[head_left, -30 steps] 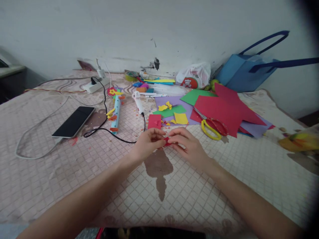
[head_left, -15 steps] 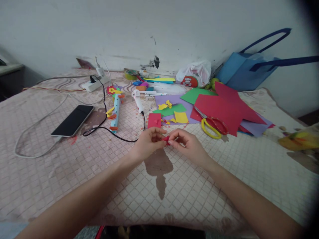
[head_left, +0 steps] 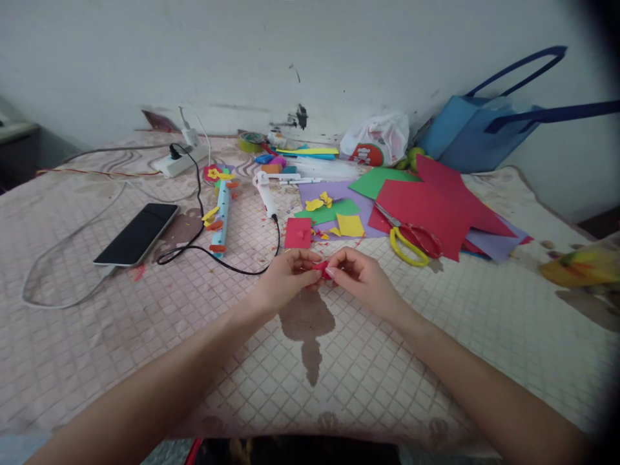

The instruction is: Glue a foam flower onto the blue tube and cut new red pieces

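A small piece of red paper (head_left: 323, 268) is pinched between my two hands, low over the tablecloth. My left hand (head_left: 289, 276) grips its left side with thumb and fingers. On the other side, my right hand (head_left: 359, 276) holds it with closed thumb and forefinger. The fingers cover much of the piece, so its exact shape is hidden. Just beyond lies a red paper square (head_left: 298, 232), with small yellow and red scraps (head_left: 320, 234) beside it. A yellow square (head_left: 351, 225) rests close to those scraps.
Scissors (head_left: 409, 242) lie on red sheets (head_left: 421, 206) at right. A white glue gun (head_left: 264, 195) trails a black cord. Left of it stand a decorated light-blue strip (head_left: 221, 216), a phone (head_left: 138, 234) and a power strip (head_left: 181, 161). A blue bag (head_left: 477, 132) is behind.
The camera view has shifted slightly. Both hands keep their pinch on the red paper, and its visible part is turned a little between the fingers.
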A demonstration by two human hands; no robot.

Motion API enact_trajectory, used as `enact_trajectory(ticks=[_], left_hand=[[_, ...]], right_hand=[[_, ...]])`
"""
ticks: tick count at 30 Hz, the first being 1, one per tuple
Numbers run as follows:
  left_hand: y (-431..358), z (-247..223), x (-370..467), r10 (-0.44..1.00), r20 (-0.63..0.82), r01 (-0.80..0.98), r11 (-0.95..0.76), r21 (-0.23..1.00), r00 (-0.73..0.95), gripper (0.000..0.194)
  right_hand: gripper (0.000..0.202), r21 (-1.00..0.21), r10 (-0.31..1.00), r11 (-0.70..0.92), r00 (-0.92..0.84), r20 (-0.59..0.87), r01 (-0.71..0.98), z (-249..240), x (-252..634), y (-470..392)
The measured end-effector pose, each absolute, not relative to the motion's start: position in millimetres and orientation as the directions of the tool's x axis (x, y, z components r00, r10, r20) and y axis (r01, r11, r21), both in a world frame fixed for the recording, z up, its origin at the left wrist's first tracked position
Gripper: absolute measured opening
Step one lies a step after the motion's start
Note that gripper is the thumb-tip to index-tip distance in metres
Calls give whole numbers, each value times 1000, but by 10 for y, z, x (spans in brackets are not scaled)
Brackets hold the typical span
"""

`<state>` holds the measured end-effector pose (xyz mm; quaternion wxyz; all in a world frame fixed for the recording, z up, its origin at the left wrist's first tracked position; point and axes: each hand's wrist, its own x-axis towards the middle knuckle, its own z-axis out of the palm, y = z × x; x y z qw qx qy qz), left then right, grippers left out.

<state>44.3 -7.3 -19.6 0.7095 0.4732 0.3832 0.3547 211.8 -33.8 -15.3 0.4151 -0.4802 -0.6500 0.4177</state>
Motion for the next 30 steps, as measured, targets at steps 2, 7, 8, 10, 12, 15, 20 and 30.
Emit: enact_trajectory(ticks=[2, 7, 8, 10, 12, 15, 20, 30], left_hand=[[-75, -202, 447, 871, -196, -129, 282, 951, 451, 26], [-92, -194, 460, 881, -192, -106, 261, 960, 433, 26], [-95, -190, 462, 881, -193, -104, 262, 959, 432, 26], [-98, -182, 463, 879, -205, -111, 277, 955, 430, 24], [-98, -174, 460, 872, -232, -128, 313, 941, 431, 22], [-98, -161, 455, 838, -294, -166, 406, 899, 459, 18], [-95, -147, 453, 822, -307, -237, 458, 857, 480, 18], [-87, -188, 443, 865, -257, -201, 370, 907, 431, 27]], right_hand=[[6, -950, 975, 167, -189, 119, 264, -160, 2116, -336], [6, -958, 978, 141, -184, 96, 250, -181, 2124, -327], [6, -958, 978, 142, -186, 97, 251, -184, 2127, -326], [6, -954, 975, 162, -192, 115, 253, -188, 2130, -325], [6, -945, 968, 202, -202, 151, 257, -187, 2130, -326], [5, -922, 954, 266, -216, 210, 281, -178, 2131, -327], [3, -881, 931, 339, -250, 264, 332, -165, 2162, -310], [5, -788, 873, 477, -315, 373, 389, -132, 2190, -297]])
